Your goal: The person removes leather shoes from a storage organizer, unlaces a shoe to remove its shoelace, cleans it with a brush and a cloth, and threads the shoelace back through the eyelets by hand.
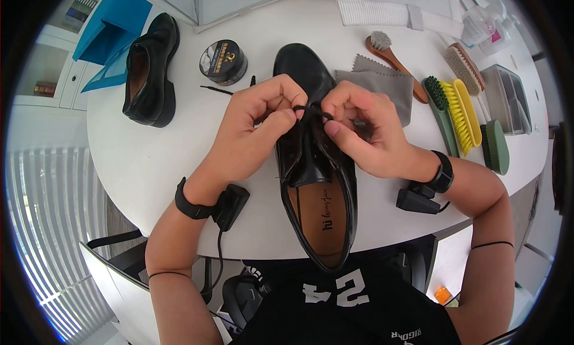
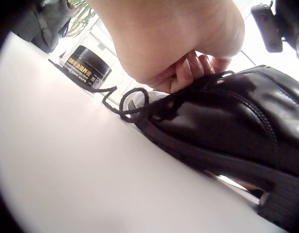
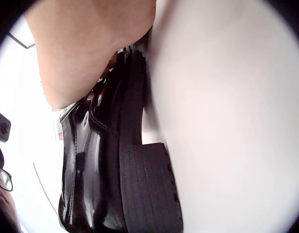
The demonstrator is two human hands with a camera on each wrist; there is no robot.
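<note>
A glossy black dress shoe (image 1: 304, 67) stands on the white table, its toe pointing away from me and its brown insole showing. Over its tongue, my left hand (image 1: 254, 127) pinches a black shoelace (image 1: 314, 111) between thumb and fingers. My right hand (image 1: 373, 130) pinches the lace just to the right, leaving a short stretch between the two hands. In the left wrist view, a loose length of lace (image 2: 110, 99) curls out beside the shoe (image 2: 212, 121). The right wrist view has the heel (image 3: 152, 189) close up, while that hand's fingertips are mostly hidden.
Left of the shoe are a round polish jar (image 1: 223, 62) and a second black shoe (image 1: 150, 70). Right of it lie a grey cloth (image 1: 382, 94), a wooden-handled brush (image 1: 397, 61), a yellow brush (image 1: 465, 115) and green brushes (image 1: 442, 118). A clear-topped box (image 1: 507, 100) sits farther right.
</note>
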